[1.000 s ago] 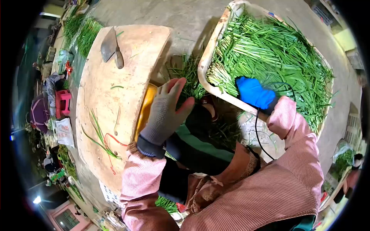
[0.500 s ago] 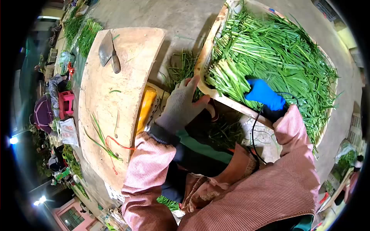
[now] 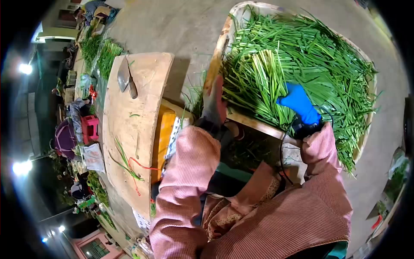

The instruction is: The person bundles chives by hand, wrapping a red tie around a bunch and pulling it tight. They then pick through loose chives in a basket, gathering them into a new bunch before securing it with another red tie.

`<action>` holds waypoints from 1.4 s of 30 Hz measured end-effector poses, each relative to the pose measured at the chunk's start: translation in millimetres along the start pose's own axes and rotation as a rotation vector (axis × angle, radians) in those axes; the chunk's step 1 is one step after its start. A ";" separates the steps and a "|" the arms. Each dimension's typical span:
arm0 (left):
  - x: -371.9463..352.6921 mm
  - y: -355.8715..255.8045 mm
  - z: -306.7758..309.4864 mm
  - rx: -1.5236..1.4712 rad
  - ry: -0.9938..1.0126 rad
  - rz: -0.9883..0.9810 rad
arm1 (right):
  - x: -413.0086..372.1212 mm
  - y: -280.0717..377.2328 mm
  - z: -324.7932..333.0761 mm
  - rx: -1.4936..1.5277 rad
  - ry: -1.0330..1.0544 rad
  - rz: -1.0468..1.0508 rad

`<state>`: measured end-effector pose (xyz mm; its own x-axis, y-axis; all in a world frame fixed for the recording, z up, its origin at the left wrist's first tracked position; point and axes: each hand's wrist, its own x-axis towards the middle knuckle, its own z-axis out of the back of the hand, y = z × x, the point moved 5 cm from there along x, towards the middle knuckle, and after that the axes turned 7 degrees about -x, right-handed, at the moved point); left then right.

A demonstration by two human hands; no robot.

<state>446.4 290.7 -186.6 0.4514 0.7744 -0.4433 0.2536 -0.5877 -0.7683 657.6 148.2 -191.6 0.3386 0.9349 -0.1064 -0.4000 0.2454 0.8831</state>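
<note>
My right hand (image 3: pixel 298 103), in a blue glove, is closed on a bunch of garlic chives (image 3: pixel 265 69) with pale cut ends pointing up and away. The bunch rests on the heap of green chives (image 3: pixel 310 47) that fills a large white foam box (image 3: pixel 255 125). My left hand (image 3: pixel 214 103), in a pale knitted glove, is seen edge-on at the near left corner of the box. Its fingers stretch out along the rim and hold nothing that I can see. A black cable (image 3: pixel 282 151) hangs by my right wrist.
To the left, a wooden board (image 3: pixel 144 103) bears a trowel-like blade with a wooden handle (image 3: pixel 132 86), a few loose chives and a red string (image 3: pixel 138 164). More chives (image 3: pixel 108 56) lie on the floor beyond. A pink stool (image 3: pixel 90 128) stands near another person (image 3: pixel 79 114).
My left hand has moved up against the box corner, its fingers straightening. The chive bunch has turned from leaning left to pointing away, with my right hand still on it. The view has shifted.
</note>
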 end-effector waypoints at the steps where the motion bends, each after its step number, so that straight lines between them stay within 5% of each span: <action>1: -0.5 -2.7 -11.4 -0.032 0.005 -0.026 | 0.3 -1.1 -2.5 0.071 0.014 -0.012; 4: 17.3 -3.5 -29.8 -0.166 0.119 -0.004 | -3.7 13.4 3.4 0.085 0.055 -0.026; 6: 9.8 15.5 -40.1 -0.297 0.157 0.198 | -3.9 5.9 -2.0 0.101 0.046 -0.027; 8: 18.0 17.3 -43.5 -0.258 0.190 0.010 | -4.3 6.4 -14.0 -0.067 0.095 0.078; 14: -0.7 23.8 -48.6 -0.189 0.179 0.000 | -8.0 14.7 -36.1 -0.543 0.012 0.094; 16: -5.2 18.8 -52.5 0.238 0.145 -0.148 | -12.2 31.0 -45.5 -0.337 -0.069 0.236; 21: 12.6 34.6 -20.3 0.016 -0.053 0.007 | -9.0 -3.4 -92.7 -0.009 0.069 0.287; 26: 33.1 55.2 8.2 -0.154 0.010 0.072 | -25.0 64.6 -27.0 -0.631 0.304 0.203; 31: 16.6 48.2 1.5 -0.164 -0.111 0.050 | 2.5 67.6 32.9 -0.775 -0.112 0.348; 34: -6.5 27.6 -20.9 -0.087 -0.100 -0.019 | 28.4 101.5 33.2 -0.500 -0.181 0.367; 38: 4.7 45.7 -13.6 -0.231 0.026 0.022 | 74.8 95.7 -10.1 -0.492 -0.066 0.343; 39: -27.5 13.4 -43.9 -0.219 -0.011 -0.163 | 76.6 94.8 -22.9 -0.413 0.018 0.303; 42: -16.5 14.4 -27.3 -0.159 -0.097 -0.094 | 70.4 84.5 -57.2 -0.048 0.159 0.372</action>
<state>466.0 263.1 -177.7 0.3367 0.8419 -0.4216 0.4263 -0.5356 -0.7290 598.9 249.4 -150.6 0.0286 0.9892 0.1435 -0.5108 -0.1089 0.8528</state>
